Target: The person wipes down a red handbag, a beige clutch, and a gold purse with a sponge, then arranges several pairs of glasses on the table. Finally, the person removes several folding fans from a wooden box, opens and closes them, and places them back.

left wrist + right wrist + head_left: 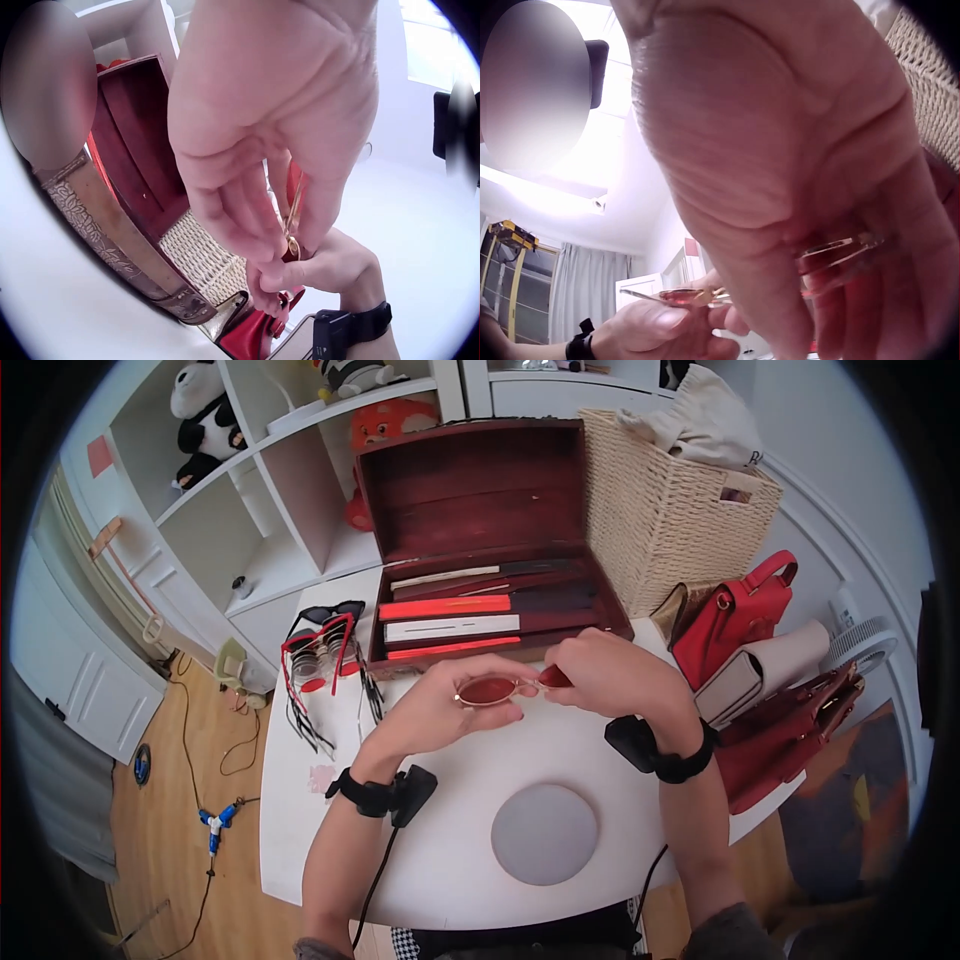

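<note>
Head view: shows a pair of glasses (487,691), red-lensed with a thin gold frame, held up between both hands above the white table (440,860), in front of an open dark red chest (470,490). Pinches one side with the left hand (425,700), with the thumb below the lens. Pinches the other side with the right hand (615,675), with bent fingers close together over the frame. Left wrist view: shows fingertips of both hands bunched near a gold part of the frame. Right wrist view: shows gold wire among the right fingers; cannot tell where each right fingertip presses.

Around these, shows a pile of sunglasses (335,613) left of the chest, and long narrow strips (452,627), red, white and dark, inside it. Nearer the body, shows a round grey disc (544,835) on the table. To the right, shows a wicker basket (640,510) with a cloth bag (705,420) on top, then a red handbag (735,620) and a beige handbag (760,675).
</note>
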Demonstrator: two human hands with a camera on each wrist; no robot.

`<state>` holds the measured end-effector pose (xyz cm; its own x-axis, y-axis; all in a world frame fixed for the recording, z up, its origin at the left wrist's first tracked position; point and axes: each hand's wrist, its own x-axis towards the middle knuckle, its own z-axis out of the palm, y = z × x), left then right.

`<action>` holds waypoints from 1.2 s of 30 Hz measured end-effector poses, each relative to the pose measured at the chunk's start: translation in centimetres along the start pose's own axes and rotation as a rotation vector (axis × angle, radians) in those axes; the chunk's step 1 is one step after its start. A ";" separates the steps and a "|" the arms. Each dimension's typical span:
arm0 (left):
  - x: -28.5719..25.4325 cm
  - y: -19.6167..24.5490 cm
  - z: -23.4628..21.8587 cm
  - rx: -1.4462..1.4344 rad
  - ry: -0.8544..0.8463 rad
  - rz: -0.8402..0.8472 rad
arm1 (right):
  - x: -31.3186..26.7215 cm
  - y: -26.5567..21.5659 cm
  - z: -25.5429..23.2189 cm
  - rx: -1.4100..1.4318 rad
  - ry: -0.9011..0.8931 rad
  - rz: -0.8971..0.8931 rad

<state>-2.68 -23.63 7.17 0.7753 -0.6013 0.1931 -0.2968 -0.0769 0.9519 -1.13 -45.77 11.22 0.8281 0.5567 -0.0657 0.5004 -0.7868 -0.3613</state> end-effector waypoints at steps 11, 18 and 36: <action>1.5 -2.2 2.7 0.479 -0.077 -0.081 | 0.4 5.0 1.6 -0.238 -0.033 0.204; 4.6 -0.4 5.3 0.418 -0.134 -0.357 | 0.4 6.8 1.3 -0.258 -0.069 0.289; 10.0 -6.5 7.3 1.249 -0.077 0.010 | -3.0 9.9 -3.3 -0.093 0.307 0.430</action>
<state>2.87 -34.95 1.16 0.7482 -0.6476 0.1445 -0.6603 -0.7481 0.0665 2.17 -56.08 10.92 0.9922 0.0864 0.0903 0.1083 -0.9547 -0.2771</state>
